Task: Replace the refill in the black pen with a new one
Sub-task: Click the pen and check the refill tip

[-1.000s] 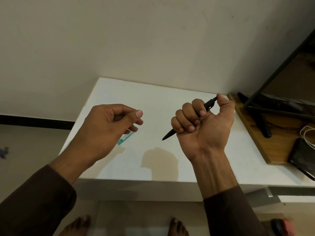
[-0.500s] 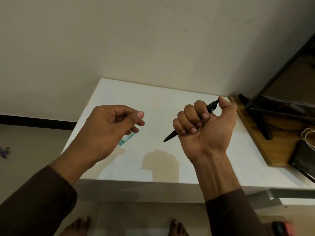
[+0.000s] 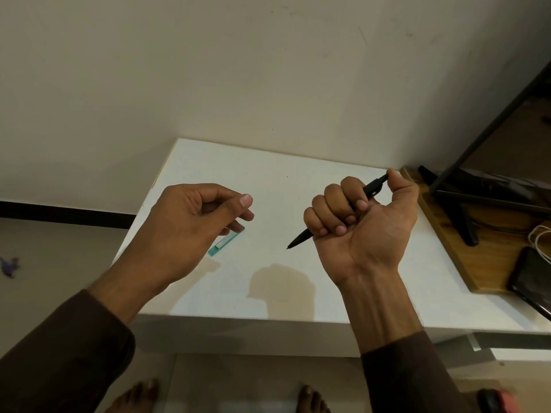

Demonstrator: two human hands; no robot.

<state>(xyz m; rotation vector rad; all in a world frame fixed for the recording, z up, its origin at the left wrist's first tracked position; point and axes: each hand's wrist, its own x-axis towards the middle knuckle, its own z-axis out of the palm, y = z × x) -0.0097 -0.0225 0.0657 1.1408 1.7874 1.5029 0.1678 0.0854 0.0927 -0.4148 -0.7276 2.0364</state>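
My right hand (image 3: 362,234) is a fist around the black pen (image 3: 301,240), held above the white table (image 3: 298,174). The pen's tip points down-left and my thumb rests on its top end (image 3: 378,183). My left hand (image 3: 190,231) hovers over the table's left part with fingers loosely curled, a gap under the thumb, and nothing visible in it. A small teal refill case (image 3: 226,241) lies on the table just beneath those fingers, partly hidden by them. I cannot tell whether they touch it.
A wooden board (image 3: 453,234) adjoins the table on the right, carrying a black stand (image 3: 465,222), a dark phone (image 3: 530,278) and a white cable (image 3: 539,239). A wall stands close behind. My bare feet (image 3: 310,397) are on the floor below.
Both hands have stayed almost still; they sit slightly lower and to the right in the view. The pen remains in the same fist grip.
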